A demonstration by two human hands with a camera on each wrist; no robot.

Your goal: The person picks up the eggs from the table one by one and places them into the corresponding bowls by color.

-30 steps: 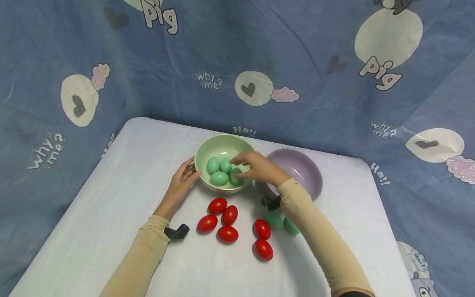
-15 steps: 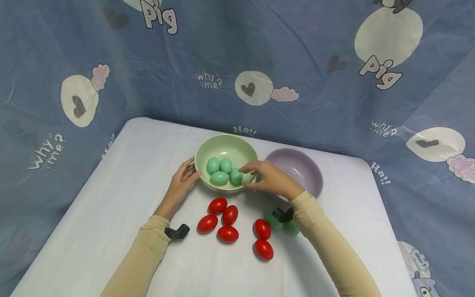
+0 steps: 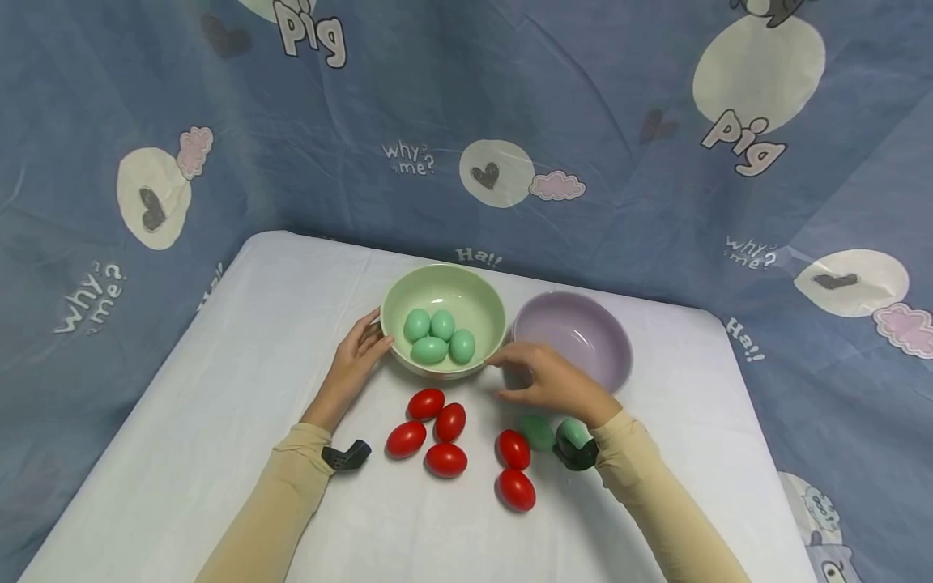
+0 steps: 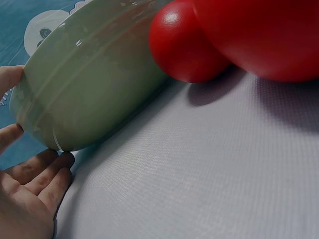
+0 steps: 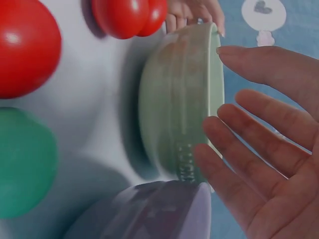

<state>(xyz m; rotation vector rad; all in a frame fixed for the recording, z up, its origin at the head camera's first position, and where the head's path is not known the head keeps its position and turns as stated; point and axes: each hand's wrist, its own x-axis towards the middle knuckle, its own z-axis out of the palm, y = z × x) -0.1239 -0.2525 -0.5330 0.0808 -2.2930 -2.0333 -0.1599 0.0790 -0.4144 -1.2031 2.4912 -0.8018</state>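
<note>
My left hand rests its fingertips on the outer left side of the light green bowl; in the left wrist view the fingers lie spread against its wall. Several mint-green eggs sit together inside that bowl. Over the near left part of the purple bowl hovers my right hand, holding nothing, its fingertips by the green bowl's right rim. The right wrist view shows its fingers spread and relaxed, overlapping the green bowl's edge.
In front of the green bowl several red eggs lie on the white table. Two more red eggs are farther right, beside a green egg and another green egg partly behind the right wrist camera. A blue printed cloth hangs behind.
My right hand has moved right and toward me, out from over the eggs in the green bowl, with its fingers empty. The left hand stays at the bowl's side.
</note>
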